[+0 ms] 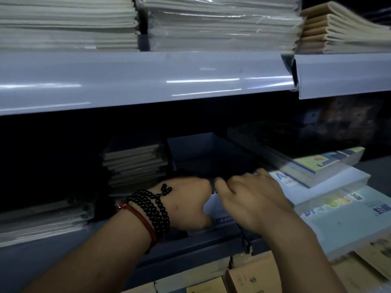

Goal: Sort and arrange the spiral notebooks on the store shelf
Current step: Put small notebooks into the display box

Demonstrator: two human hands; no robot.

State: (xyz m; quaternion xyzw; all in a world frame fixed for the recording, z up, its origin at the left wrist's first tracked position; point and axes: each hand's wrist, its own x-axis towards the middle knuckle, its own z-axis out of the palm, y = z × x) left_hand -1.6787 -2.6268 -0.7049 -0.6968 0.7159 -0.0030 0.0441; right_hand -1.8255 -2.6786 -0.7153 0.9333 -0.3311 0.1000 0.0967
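Your right hand curls over the white notebook and your left hand grips its left edge. It sits at the front of the middle shelf — between a grey stack and tilted colourful pads.

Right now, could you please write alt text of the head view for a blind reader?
The right hand grips a white notebook pack on a shelf between notebook stacks; the left hand, wearing bead bracelets, rests against it.
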